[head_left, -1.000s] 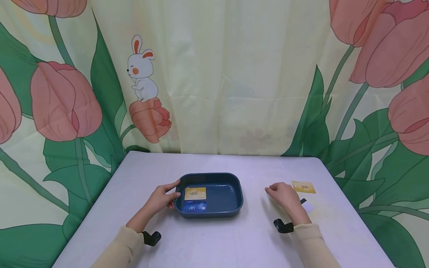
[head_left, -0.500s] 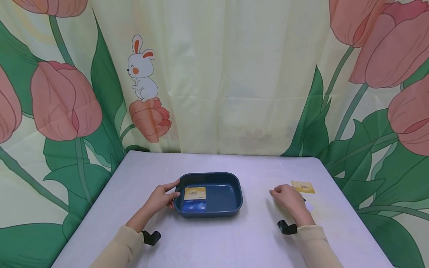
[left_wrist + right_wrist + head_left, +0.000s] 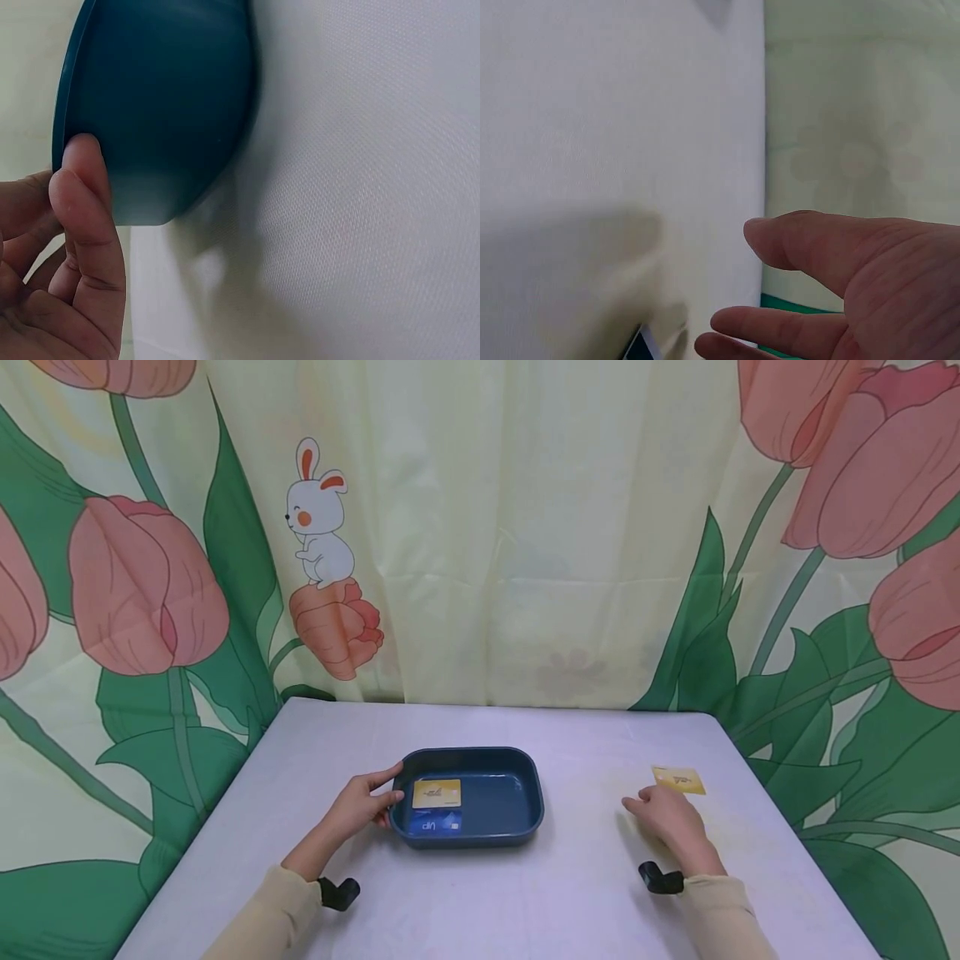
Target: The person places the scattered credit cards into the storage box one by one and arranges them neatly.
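A dark blue tray sits mid-table with a yellow card and a blue card inside it. My left hand holds the tray's left rim; in the left wrist view its thumb lies against the tray's outer wall. My right hand rests low over the table to the right, fingers relaxed and holding nothing. Another yellow card lies just beyond it. In the right wrist view a white card corner shows beneath the fingers.
The white table ends at a tulip-print curtain behind. Its right edge lies close to my right hand. Black wrist mounts sit on both sleeves.
My right hand has slid right and nearer to me, covering the white card that showed beside it before. The left hand and the tray have not moved.
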Action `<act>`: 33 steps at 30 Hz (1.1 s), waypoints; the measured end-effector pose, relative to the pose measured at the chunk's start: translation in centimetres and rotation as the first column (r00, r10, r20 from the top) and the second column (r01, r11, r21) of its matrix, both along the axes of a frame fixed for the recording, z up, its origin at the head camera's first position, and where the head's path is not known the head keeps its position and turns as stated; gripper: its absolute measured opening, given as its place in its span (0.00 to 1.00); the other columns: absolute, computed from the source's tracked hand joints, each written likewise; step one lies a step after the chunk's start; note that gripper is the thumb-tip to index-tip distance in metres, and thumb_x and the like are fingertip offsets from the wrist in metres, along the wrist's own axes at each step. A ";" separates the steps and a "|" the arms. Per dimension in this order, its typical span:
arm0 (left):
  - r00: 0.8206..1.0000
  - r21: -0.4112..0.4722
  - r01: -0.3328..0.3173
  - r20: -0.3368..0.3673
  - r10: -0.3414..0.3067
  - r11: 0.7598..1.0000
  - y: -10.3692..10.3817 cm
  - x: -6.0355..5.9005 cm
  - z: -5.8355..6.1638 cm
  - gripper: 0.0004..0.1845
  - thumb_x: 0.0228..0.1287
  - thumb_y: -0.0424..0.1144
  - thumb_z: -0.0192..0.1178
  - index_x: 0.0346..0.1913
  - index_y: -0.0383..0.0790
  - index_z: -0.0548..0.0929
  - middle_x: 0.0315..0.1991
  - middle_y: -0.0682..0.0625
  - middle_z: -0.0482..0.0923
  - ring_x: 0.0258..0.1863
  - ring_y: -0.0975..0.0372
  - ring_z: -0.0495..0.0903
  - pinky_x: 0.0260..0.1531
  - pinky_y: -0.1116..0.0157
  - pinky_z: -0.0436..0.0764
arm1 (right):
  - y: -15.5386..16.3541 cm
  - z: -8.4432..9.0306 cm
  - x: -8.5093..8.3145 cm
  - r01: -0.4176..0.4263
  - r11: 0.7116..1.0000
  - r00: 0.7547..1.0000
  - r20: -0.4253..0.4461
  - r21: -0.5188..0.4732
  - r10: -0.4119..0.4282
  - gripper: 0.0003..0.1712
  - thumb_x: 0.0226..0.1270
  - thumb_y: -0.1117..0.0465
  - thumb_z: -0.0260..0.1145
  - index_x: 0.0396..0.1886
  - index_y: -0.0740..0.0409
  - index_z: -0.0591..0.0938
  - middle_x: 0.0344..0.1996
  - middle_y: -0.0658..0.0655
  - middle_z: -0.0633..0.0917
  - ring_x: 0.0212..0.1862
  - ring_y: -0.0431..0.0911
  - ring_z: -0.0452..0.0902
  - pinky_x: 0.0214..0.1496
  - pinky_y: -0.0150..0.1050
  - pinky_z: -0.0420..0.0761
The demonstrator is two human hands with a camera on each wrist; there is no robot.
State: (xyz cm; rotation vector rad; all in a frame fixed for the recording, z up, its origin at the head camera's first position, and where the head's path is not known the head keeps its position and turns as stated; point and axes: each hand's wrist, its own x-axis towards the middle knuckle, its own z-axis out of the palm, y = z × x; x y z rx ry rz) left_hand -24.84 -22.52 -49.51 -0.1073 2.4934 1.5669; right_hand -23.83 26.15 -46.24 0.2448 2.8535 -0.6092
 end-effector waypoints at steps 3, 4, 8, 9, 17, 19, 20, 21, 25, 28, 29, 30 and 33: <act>1.000 0.002 0.002 -0.002 -0.002 1.000 0.0 -0.1 -0.2 0.32 0.71 0.34 0.66 0.76 0.49 0.72 0.62 0.33 0.78 0.17 0.57 0.78 0.26 0.62 0.84 | 1.0 -0.1 0.3 0.030 1.000 0.999 0.027 -0.009 -0.030 0.39 0.75 0.46 0.62 0.66 0.79 0.73 0.63 0.80 0.75 0.54 0.66 0.76 0.60 0.64 0.77; 1.000 0.004 0.000 0.000 0.000 1.000 0.0 -0.1 -0.2 0.32 0.71 0.34 0.66 0.76 0.49 0.72 0.61 0.34 0.79 0.17 0.57 0.78 0.26 0.61 0.84 | 1.3 -0.2 0.4 0.043 0.999 0.998 0.039 -0.015 -0.043 0.40 0.75 0.46 0.63 0.67 0.80 0.71 0.63 0.80 0.74 0.54 0.67 0.76 0.60 0.64 0.77; 1.000 0.002 -0.009 0.006 0.009 1.000 -0.1 0.0 0.0 0.32 0.71 0.35 0.66 0.76 0.50 0.72 0.60 0.34 0.79 0.17 0.57 0.78 0.26 0.61 0.84 | 2.4 -0.1 0.5 0.075 0.996 0.995 0.067 -0.037 -0.073 0.43 0.73 0.46 0.66 0.68 0.81 0.69 0.61 0.80 0.75 0.52 0.66 0.73 0.59 0.65 0.77; 1.000 0.003 -0.010 0.007 0.010 1.000 -0.1 0.0 0.1 0.32 0.71 0.35 0.66 0.76 0.50 0.72 0.61 0.34 0.78 0.17 0.57 0.78 0.26 0.61 0.84 | 2.5 0.0 0.5 0.082 0.996 0.994 0.071 -0.042 -0.078 0.44 0.72 0.46 0.67 0.68 0.81 0.69 0.60 0.80 0.76 0.52 0.65 0.73 0.58 0.64 0.78; 1.000 0.007 0.000 0.000 0.000 1.000 -0.1 0.0 -0.2 0.32 0.71 0.35 0.66 0.76 0.49 0.72 0.66 0.32 0.75 0.17 0.58 0.78 0.26 0.63 0.83 | 3.6 -0.3 0.6 0.099 0.994 0.992 0.086 -0.036 -0.096 0.43 0.64 0.50 0.74 0.62 0.82 0.72 0.49 0.76 0.80 0.47 0.63 0.72 0.48 0.56 0.78; 1.000 0.008 -0.005 0.000 0.005 1.000 -0.1 0.0 -0.3 0.32 0.71 0.35 0.66 0.76 0.49 0.72 0.66 0.32 0.74 0.17 0.58 0.78 0.25 0.63 0.83 | 3.6 -0.5 0.6 0.109 0.993 0.990 0.091 -0.037 -0.105 0.43 0.63 0.49 0.75 0.61 0.82 0.72 0.49 0.76 0.80 0.46 0.62 0.73 0.48 0.55 0.78; 1.000 0.008 -0.008 0.001 0.008 1.000 -0.1 0.0 -0.4 0.32 0.71 0.35 0.66 0.76 0.49 0.72 0.66 0.32 0.74 0.17 0.58 0.78 0.25 0.63 0.83 | 3.7 -0.6 0.7 0.113 0.993 0.990 0.094 -0.036 -0.109 0.43 0.62 0.49 0.76 0.60 0.82 0.73 0.48 0.75 0.80 0.46 0.62 0.73 0.47 0.54 0.78; 1.000 0.006 -0.007 -0.001 0.007 1.000 -0.1 0.0 -0.4 0.32 0.71 0.35 0.66 0.76 0.49 0.72 0.66 0.32 0.74 0.17 0.58 0.78 0.25 0.63 0.83 | 3.7 -0.7 0.7 0.117 0.993 0.989 0.095 -0.028 -0.114 0.43 0.61 0.48 0.77 0.59 0.81 0.74 0.47 0.75 0.80 0.45 0.62 0.73 0.47 0.53 0.78; 1.000 0.004 -0.010 0.003 0.010 1.000 0.0 0.1 -0.2 0.32 0.71 0.35 0.66 0.76 0.48 0.72 0.65 0.32 0.74 0.17 0.57 0.78 0.25 0.64 0.83 | 3.6 -0.9 0.9 0.132 0.991 0.987 0.095 0.024 -0.133 0.42 0.59 0.48 0.79 0.55 0.81 0.75 0.45 0.74 0.80 0.44 0.62 0.73 0.46 0.53 0.78; 1.000 -0.002 -0.006 0.000 0.006 1.000 0.0 0.1 -0.1 0.32 0.71 0.35 0.65 0.76 0.48 0.71 0.65 0.32 0.74 0.17 0.57 0.78 0.25 0.64 0.83 | 3.7 -1.1 1.0 0.138 0.989 0.986 0.086 0.054 -0.142 0.43 0.58 0.48 0.79 0.55 0.82 0.74 0.46 0.77 0.78 0.44 0.63 0.72 0.47 0.55 0.78; 1.000 0.001 -0.009 0.001 0.009 1.000 0.0 0.1 -0.1 0.32 0.71 0.35 0.66 0.76 0.49 0.72 0.65 0.33 0.74 0.17 0.57 0.78 0.25 0.64 0.83 | 3.7 -1.1 1.0 0.141 0.989 0.986 0.084 0.055 -0.145 0.44 0.58 0.49 0.79 0.56 0.83 0.73 0.47 0.78 0.78 0.44 0.64 0.72 0.48 0.55 0.78; 1.000 0.000 -0.009 0.001 0.009 1.000 0.0 0.1 0.0 0.32 0.71 0.35 0.66 0.76 0.49 0.72 0.65 0.32 0.74 0.17 0.57 0.78 0.25 0.64 0.83 | 3.8 -1.2 1.0 0.142 0.988 0.986 0.081 0.053 -0.147 0.44 0.58 0.50 0.79 0.57 0.83 0.73 0.47 0.78 0.77 0.44 0.64 0.71 0.49 0.56 0.78; 1.000 -0.006 -0.003 -0.003 0.003 1.000 0.0 0.1 0.0 0.32 0.71 0.36 0.66 0.76 0.48 0.71 0.64 0.33 0.75 0.17 0.58 0.78 0.26 0.63 0.83 | 3.9 -1.3 0.9 0.142 0.989 0.986 0.078 0.043 -0.145 0.46 0.58 0.51 0.79 0.59 0.84 0.71 0.49 0.79 0.77 0.45 0.64 0.71 0.49 0.56 0.78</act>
